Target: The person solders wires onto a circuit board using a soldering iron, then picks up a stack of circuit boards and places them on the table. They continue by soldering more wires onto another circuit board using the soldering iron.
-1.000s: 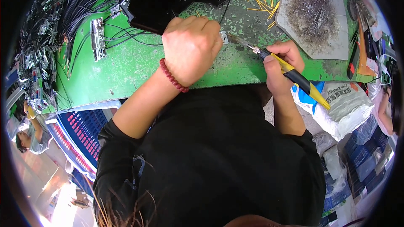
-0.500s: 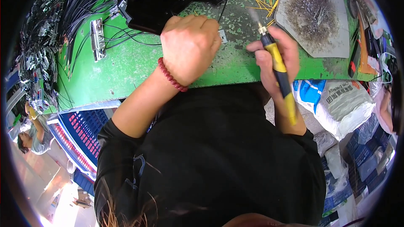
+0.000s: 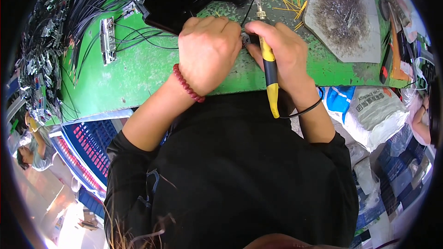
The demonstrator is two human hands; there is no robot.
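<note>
Two bare hands work over a green table (image 3: 120, 80), seemingly mid-job: the right hand (image 3: 288, 50) grips a soldering iron (image 3: 270, 71) between thumb and fingers, its tip pointing away from the body; the left hand (image 3: 210, 48), just beside it, is curled, knuckles up, and whether it pinches anything cannot be told, so what is done or left stays hidden. Green surface shows toward the near left edge; a glossy black panel (image 3: 184, 0) bounds the far side, a scrap-strewn grey board (image 3: 369, 51) the right

The worktable (image 3: 138, 76) is green, the floor (image 3: 44, 192) pale.
</note>
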